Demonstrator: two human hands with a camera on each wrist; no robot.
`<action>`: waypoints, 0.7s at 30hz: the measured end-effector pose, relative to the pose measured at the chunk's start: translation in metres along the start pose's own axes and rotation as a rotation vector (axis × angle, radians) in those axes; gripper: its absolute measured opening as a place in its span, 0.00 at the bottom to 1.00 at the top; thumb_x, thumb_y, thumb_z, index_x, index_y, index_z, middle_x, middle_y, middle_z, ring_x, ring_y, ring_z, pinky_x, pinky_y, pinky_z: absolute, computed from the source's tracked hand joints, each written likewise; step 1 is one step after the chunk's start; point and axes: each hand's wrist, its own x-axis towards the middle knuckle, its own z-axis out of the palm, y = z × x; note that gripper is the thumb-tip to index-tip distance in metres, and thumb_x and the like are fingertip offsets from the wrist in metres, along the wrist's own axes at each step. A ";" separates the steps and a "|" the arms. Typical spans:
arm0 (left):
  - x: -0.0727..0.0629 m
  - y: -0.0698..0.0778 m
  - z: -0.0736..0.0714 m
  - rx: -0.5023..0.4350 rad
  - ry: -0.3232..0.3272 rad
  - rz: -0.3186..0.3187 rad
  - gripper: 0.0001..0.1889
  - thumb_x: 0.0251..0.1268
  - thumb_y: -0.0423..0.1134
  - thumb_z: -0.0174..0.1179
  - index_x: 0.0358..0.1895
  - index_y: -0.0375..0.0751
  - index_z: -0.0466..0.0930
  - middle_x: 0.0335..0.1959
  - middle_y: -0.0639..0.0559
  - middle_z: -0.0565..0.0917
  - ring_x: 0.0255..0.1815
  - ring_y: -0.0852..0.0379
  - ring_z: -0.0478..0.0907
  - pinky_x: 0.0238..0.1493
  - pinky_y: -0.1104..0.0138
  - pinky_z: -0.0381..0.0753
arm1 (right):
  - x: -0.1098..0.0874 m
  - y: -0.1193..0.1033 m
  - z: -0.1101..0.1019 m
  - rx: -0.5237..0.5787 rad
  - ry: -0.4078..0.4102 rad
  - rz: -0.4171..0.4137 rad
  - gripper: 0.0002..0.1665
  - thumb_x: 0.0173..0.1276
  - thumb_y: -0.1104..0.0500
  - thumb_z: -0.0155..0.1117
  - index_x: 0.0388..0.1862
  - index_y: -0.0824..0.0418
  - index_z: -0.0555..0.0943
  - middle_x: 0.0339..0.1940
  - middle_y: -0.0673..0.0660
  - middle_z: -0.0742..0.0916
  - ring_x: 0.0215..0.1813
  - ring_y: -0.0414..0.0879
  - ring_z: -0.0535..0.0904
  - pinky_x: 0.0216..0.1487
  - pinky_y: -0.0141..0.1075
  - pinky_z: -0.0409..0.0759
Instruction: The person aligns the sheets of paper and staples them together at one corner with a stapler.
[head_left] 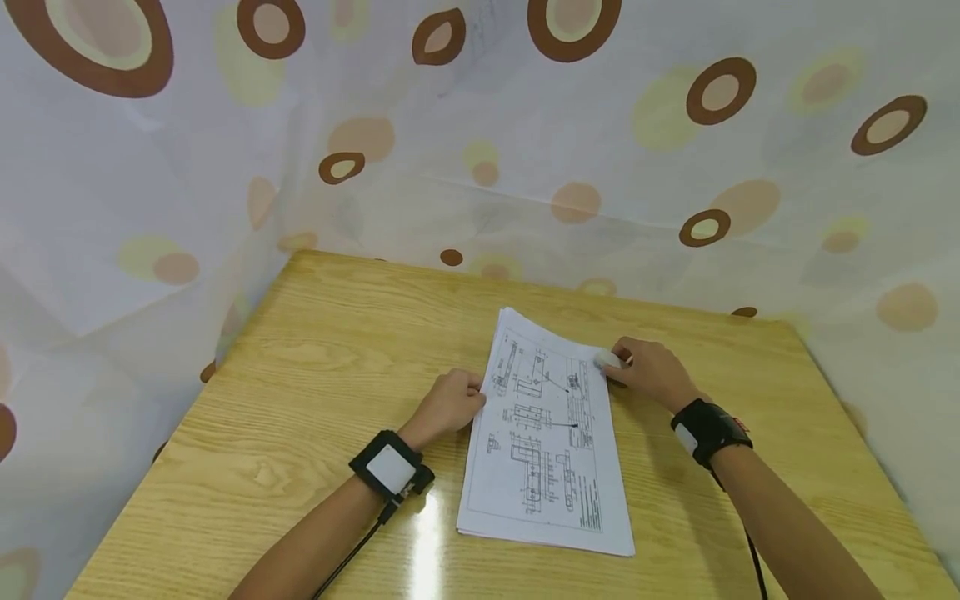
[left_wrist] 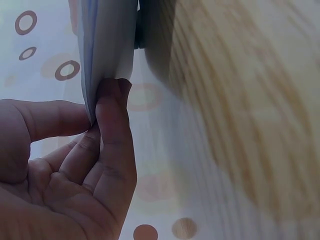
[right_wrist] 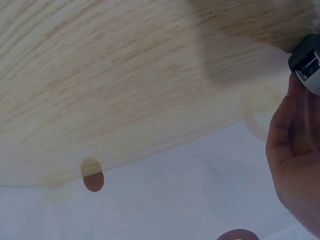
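A stack of printed sheets with technical line drawings is held tilted above the table. My left hand pinches its left edge; in the left wrist view, the thumb is on one side of the sheets and the fingers on the other. At the upper right corner, my right hand grips a small stapler, light on top and dark below. The right wrist view shows the stapler's metal-slotted end at the right border. Whether its mouth closes on the paper cannot be seen.
A wood-grain table lies beneath both hands. Behind it and at the sides hangs a white sheet with brown and yellow ovals. Each wrist wears a black strap with a cable running back along the arm.
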 end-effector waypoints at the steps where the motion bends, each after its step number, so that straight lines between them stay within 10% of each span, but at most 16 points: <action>1: 0.000 0.001 0.000 -0.001 0.001 -0.001 0.12 0.71 0.28 0.52 0.47 0.29 0.85 0.25 0.51 0.84 0.16 0.60 0.71 0.18 0.71 0.64 | -0.001 0.002 0.000 -0.008 0.006 0.003 0.18 0.68 0.51 0.68 0.46 0.64 0.82 0.44 0.63 0.86 0.41 0.56 0.81 0.41 0.50 0.77; 21: -0.002 0.007 -0.001 0.009 -0.015 0.009 0.12 0.71 0.29 0.52 0.48 0.29 0.85 0.29 0.49 0.85 0.20 0.58 0.75 0.19 0.70 0.64 | -0.035 0.036 -0.014 0.006 0.047 0.086 0.19 0.67 0.48 0.70 0.35 0.64 0.78 0.26 0.54 0.82 0.24 0.46 0.73 0.27 0.39 0.70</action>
